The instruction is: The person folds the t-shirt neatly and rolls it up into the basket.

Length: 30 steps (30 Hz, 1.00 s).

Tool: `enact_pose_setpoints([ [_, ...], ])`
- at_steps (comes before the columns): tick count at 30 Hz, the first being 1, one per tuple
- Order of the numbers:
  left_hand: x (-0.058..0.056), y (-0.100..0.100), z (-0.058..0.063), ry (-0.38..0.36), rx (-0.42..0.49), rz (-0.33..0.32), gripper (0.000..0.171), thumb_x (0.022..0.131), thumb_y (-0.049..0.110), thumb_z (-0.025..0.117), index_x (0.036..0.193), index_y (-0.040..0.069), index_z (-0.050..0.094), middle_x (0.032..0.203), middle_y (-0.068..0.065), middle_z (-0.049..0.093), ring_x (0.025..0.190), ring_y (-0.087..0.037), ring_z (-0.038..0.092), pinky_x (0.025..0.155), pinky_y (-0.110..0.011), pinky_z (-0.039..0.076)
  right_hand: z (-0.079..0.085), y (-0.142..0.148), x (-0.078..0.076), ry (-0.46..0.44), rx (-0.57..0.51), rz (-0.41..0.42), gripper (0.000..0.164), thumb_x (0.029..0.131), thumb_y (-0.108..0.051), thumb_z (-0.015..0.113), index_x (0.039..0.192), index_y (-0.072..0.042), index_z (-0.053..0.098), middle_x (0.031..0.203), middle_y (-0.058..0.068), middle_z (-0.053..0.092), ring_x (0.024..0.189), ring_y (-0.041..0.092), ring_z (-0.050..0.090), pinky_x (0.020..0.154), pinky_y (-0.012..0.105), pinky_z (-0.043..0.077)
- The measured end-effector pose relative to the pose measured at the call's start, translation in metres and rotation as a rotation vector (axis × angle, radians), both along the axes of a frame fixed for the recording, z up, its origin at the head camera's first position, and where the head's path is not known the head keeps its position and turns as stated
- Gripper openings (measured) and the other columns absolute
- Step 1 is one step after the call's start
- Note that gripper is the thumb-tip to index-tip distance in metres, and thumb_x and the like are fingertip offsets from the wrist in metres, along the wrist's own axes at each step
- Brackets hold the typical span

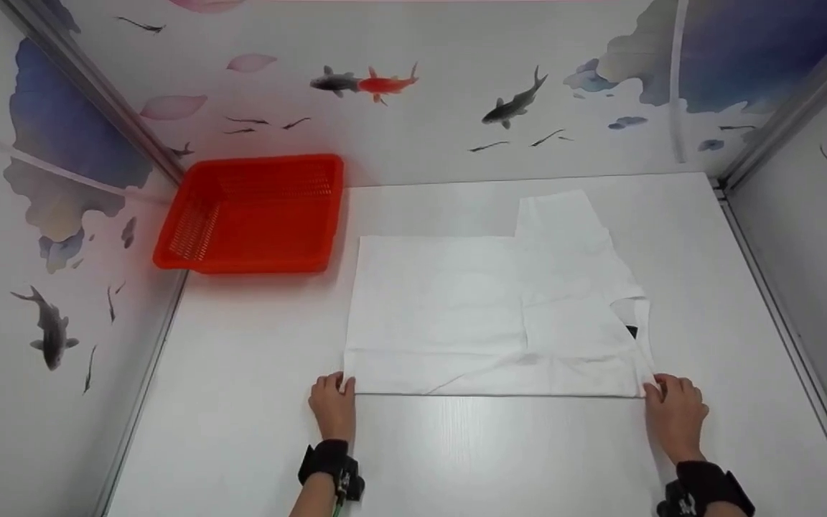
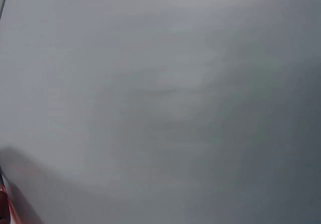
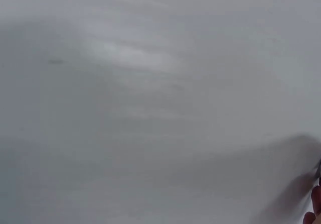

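Observation:
A white T-shirt [image 1: 442,301] lies folded lengthwise on the white table, its sleeve pointing to the back and its neck opening at the right. My left hand [image 1: 333,403] pinches the near left corner, at the hem end. At the near right corner, by the collar, my right hand [image 1: 675,416] pinches the cloth between thumb and fingers. Creases run along the near edge, which is straight between the two hands. A small dark label [image 1: 632,331] shows inside the neck. Both wrist views hold mostly blurred tabletop, with only a sliver of fingertips [image 3: 315,204] at the right wrist view's lower corner.
A red plastic basket [image 1: 248,267] with perforated sides stands at the back left of the table [image 1: 241,402], near the walls. Printed panels [image 1: 428,143] with fish and petals enclose the table at the back and both sides. Black camera straps circle both wrists.

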<state>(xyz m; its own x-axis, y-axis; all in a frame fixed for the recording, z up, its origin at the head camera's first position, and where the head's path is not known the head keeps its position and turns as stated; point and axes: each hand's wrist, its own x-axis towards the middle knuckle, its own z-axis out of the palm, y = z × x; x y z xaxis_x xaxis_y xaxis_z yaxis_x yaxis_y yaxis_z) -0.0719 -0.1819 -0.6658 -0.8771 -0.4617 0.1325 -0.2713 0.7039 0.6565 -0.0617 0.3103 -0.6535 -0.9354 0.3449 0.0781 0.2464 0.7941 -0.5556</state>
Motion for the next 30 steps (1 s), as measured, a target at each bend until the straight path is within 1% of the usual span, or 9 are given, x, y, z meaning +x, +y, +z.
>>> enact_pose_setpoints([
  [3,0.006,0.000,0.002,-0.006,0.003,-0.009,0.019,0.080,0.014,0.067,0.090,-0.001,0.064,0.083,-0.011,0.057,0.083,-0.028,0.051,0.077,-0.043,0.036,-0.002,0.001,0.006,-0.009,-0.013,-0.004,0.023,0.089,-0.012,0.053,0.104,0.006,0.056,0.092,0.022,0.051,0.089,0.037,0.044,0.071,0.050,0.027],
  [7,0.013,-0.001,0.002,-0.017,-0.003,-0.014,0.019,0.081,0.014,0.067,0.091,-0.001,0.064,0.083,-0.010,0.057,0.083,-0.027,0.051,0.076,-0.041,0.035,-0.003,0.003,0.014,-0.055,-0.013,-0.013,0.025,0.090,-0.013,0.052,0.105,0.007,0.054,0.094,0.023,0.050,0.090,0.037,0.044,0.074,0.051,0.027],
  [13,0.023,-0.002,-0.001,-0.024,-0.002,-0.010,0.018,0.080,0.014,0.068,0.090,0.000,0.064,0.083,-0.009,0.057,0.082,-0.026,0.051,0.076,-0.040,0.035,-0.006,0.007,0.019,-0.072,-0.001,-0.006,0.024,0.089,-0.012,0.054,0.104,0.006,0.055,0.094,0.022,0.051,0.089,0.035,0.044,0.074,0.050,0.026],
  [16,0.025,-0.003,-0.002,-0.006,0.006,-0.012,0.016,0.079,0.012,0.069,0.089,0.000,0.064,0.081,-0.008,0.057,0.081,-0.026,0.051,0.076,-0.042,0.035,-0.004,0.008,0.019,-0.086,-0.006,-0.001,0.025,0.089,-0.013,0.055,0.105,0.006,0.055,0.096,0.022,0.050,0.091,0.036,0.044,0.075,0.050,0.026],
  [19,0.023,-0.007,0.000,0.021,0.000,-0.017,0.013,0.078,0.010,0.069,0.088,0.001,0.065,0.081,-0.008,0.057,0.080,-0.026,0.051,0.075,-0.043,0.035,0.002,0.008,0.017,-0.100,-0.022,-0.004,0.027,0.088,-0.014,0.055,0.106,0.006,0.054,0.101,0.023,0.048,0.095,0.039,0.042,0.077,0.052,0.025],
  [22,0.013,-0.013,0.003,0.062,-0.017,-0.028,0.012,0.078,0.008,0.069,0.087,0.002,0.065,0.081,-0.008,0.057,0.080,-0.026,0.051,0.074,-0.043,0.036,0.011,0.008,0.010,-0.040,-0.032,-0.003,0.028,0.086,-0.013,0.057,0.106,0.007,0.055,0.103,0.024,0.048,0.095,0.039,0.042,0.077,0.054,0.025],
  [24,0.003,-0.017,0.008,0.088,-0.033,-0.047,0.013,0.078,0.007,0.069,0.088,0.001,0.064,0.081,-0.009,0.056,0.080,-0.026,0.051,0.073,-0.044,0.036,0.016,0.009,0.002,0.013,-0.028,0.007,0.028,0.085,-0.012,0.059,0.106,0.007,0.055,0.102,0.024,0.049,0.092,0.038,0.043,0.075,0.052,0.025],
  [27,-0.017,-0.020,0.014,0.139,-0.067,-0.094,0.014,0.076,0.006,0.070,0.088,0.000,0.065,0.081,-0.011,0.057,0.078,-0.028,0.051,0.072,-0.044,0.038,0.022,0.011,-0.015,0.112,-0.014,0.040,0.026,0.083,-0.008,0.062,0.104,0.007,0.057,0.099,0.023,0.050,0.087,0.036,0.045,0.070,0.049,0.024],
  [30,-0.042,-0.022,0.022,0.163,-0.109,-0.155,0.016,0.076,0.006,0.070,0.089,-0.001,0.065,0.082,-0.012,0.057,0.077,-0.029,0.051,0.071,-0.044,0.039,0.026,0.010,-0.034,0.183,0.005,0.075,0.025,0.083,-0.007,0.062,0.104,0.007,0.058,0.096,0.023,0.051,0.084,0.036,0.046,0.067,0.048,0.025],
])
